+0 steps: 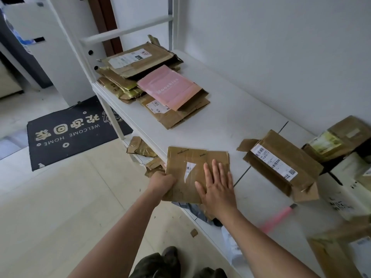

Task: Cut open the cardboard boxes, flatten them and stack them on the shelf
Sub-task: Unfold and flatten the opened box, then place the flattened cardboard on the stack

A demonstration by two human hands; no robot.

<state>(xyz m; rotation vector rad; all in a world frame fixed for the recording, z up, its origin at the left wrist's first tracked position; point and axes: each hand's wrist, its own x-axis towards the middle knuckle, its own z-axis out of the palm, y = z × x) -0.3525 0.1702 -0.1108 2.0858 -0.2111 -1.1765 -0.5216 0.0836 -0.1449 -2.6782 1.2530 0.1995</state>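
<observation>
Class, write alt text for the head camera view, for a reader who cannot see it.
A person flattens a cardboard box on a white shelf: the left hand grips its edge, the right hand presses flat on top. A stack of flattened boxes lies farther along; an opened box sits to the right.

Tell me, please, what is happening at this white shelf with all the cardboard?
A person is flattening a brown box at the front edge of the white shelf. The left hand grips its near-left edge while the right hand presses flat on top. A stack of flattened boxes lies farther back. An opened box, not yet flattened, sits to the right, and a pink cutter lies nearby.
</observation>
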